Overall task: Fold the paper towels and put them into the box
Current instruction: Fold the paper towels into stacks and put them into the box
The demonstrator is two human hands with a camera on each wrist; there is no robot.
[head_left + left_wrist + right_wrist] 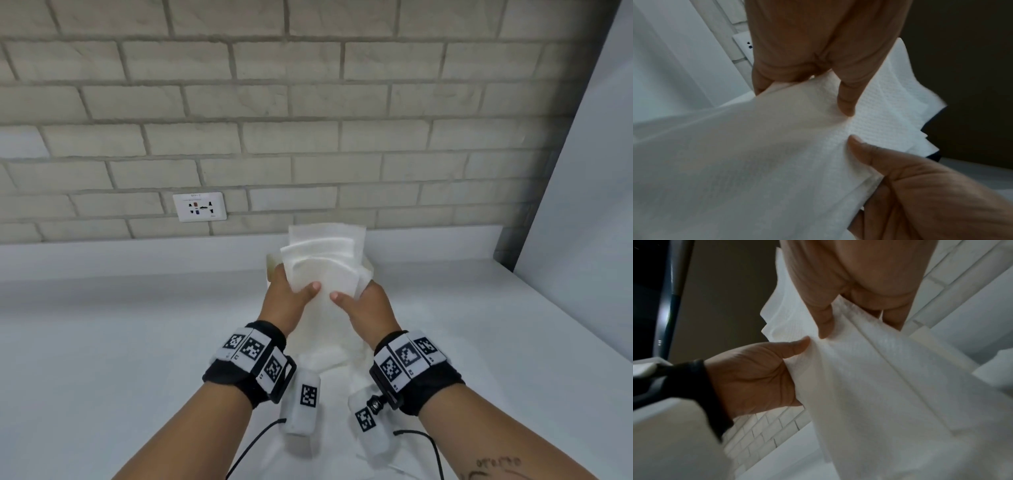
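Two hands hold one bunch of paper towels (323,267) up above the white desk (102,342), in front of the brick wall (239,102). The left hand (286,301) has its grip pinched on the bunch's left edge, thumb in front; the right hand (368,310) pinches the right edge likewise. More towel (329,342) hangs below them. A pale box (272,265) peeks out behind the bunch.
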